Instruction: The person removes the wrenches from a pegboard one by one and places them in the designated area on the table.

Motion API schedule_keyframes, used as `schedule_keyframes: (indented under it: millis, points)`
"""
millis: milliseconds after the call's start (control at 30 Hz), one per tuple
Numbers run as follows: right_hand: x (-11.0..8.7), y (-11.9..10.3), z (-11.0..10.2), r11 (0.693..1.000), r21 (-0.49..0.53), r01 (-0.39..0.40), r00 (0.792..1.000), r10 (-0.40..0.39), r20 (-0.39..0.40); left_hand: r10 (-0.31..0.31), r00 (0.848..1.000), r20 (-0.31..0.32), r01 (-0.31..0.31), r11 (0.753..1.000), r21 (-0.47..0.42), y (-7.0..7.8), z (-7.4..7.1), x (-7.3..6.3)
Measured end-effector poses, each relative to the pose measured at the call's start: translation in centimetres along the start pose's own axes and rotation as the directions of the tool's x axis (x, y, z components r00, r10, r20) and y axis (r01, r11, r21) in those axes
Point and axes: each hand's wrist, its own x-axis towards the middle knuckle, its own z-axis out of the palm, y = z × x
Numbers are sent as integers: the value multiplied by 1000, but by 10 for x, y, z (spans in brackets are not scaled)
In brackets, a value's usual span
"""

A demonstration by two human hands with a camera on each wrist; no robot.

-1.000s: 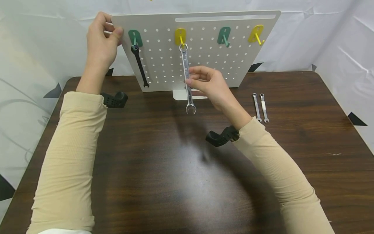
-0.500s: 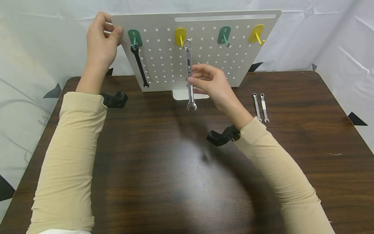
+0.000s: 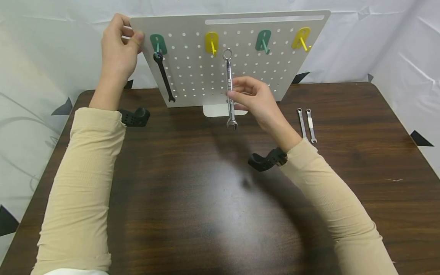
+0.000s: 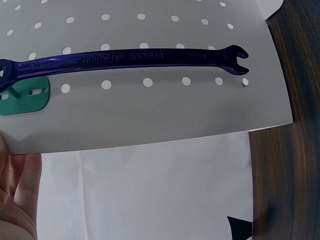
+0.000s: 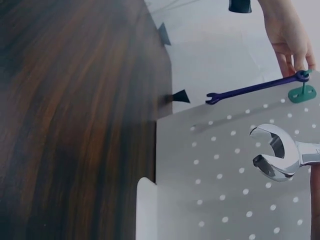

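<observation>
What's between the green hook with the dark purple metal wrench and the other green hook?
Head view: a bare yellow oval-plated hook on the grey perforated board, then, slightly lower, the silver metal wrench in the right hand.

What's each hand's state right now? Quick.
Left hand: holding the pegboard at its top-left corner.
Right hand: holding a silver wrench, thumb and fingers pinching the shaft.

Dark wood-grain table [image 3: 172, 198], creased white sheeting [image 3: 385, 42] behind
</observation>
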Motion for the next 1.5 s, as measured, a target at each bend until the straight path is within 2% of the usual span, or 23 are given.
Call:
schedule_keyframes:
  millis: [700, 933, 1267, 1500]
  points:
    - [1, 20, -34, 1000, 1, -18, 999, 18, -47, 2, 1000, 6, -2, 1000, 5, 0, -1, -1]
    - [-1, 31, -50, 997, -57, -45, 996, 41, -77, 14, 1000, -3, -14, 1000, 12, -1, 0, -2]
    - [-5, 44, -75, 995, -75, -62, 992, 53, -116, 9, 1000, 2, -9, 1000, 12, -1, 0, -2]
    - [-11, 47, -95, 982, -159, -99, 985, 74, -157, 14, 1000, 1, -14, 1000, 21, -1, 0, -2]
